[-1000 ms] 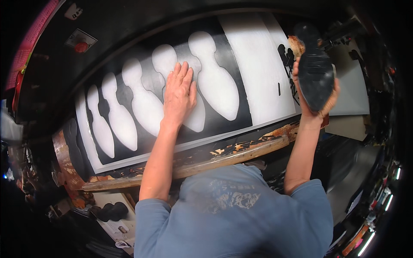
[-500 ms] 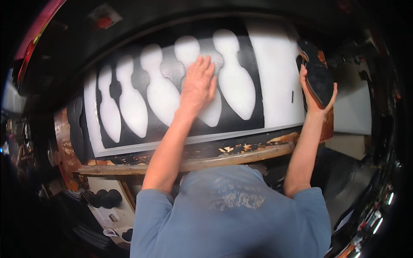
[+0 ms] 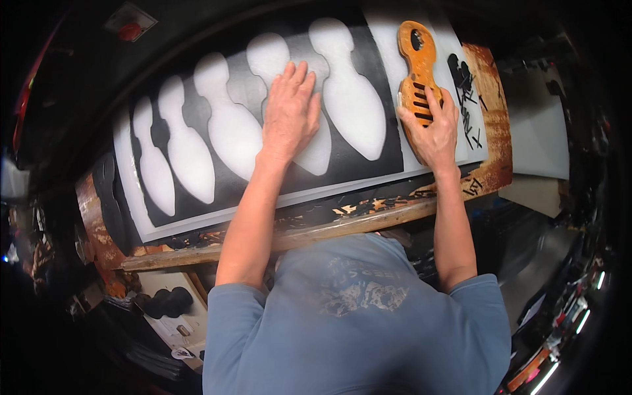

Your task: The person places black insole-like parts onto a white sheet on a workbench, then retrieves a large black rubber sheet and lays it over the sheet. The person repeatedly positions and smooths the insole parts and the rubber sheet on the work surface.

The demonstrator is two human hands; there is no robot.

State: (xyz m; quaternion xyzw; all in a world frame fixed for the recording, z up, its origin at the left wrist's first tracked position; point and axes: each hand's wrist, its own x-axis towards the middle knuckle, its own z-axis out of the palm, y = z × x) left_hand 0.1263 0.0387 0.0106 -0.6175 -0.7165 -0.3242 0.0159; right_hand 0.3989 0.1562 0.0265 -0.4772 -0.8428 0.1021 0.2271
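My left hand lies flat with fingers stretched on a black sheet, covering part of a sole-shaped cutout. Several such cutouts run across this sheet, showing a white board beneath. To the sheet's right, my right hand grips an orange sole-shaped cutting die by its lower, wider part, thumb on the left edge and fingers over the slotted face. The die rests on or just above the white board, beside the black sheet's right edge; I cannot tell whether it touches. Its underside is hidden.
Thin black offcuts lie on the board's right end. A worn wooden bench edge runs in front of me. A dark machine part hangs over the far side. Pale sheets stand at the right.
My right hand has brought the die from beyond the board's right side leftward over the board, turning its orange slotted face up. My left hand stays flat on the black sheet.
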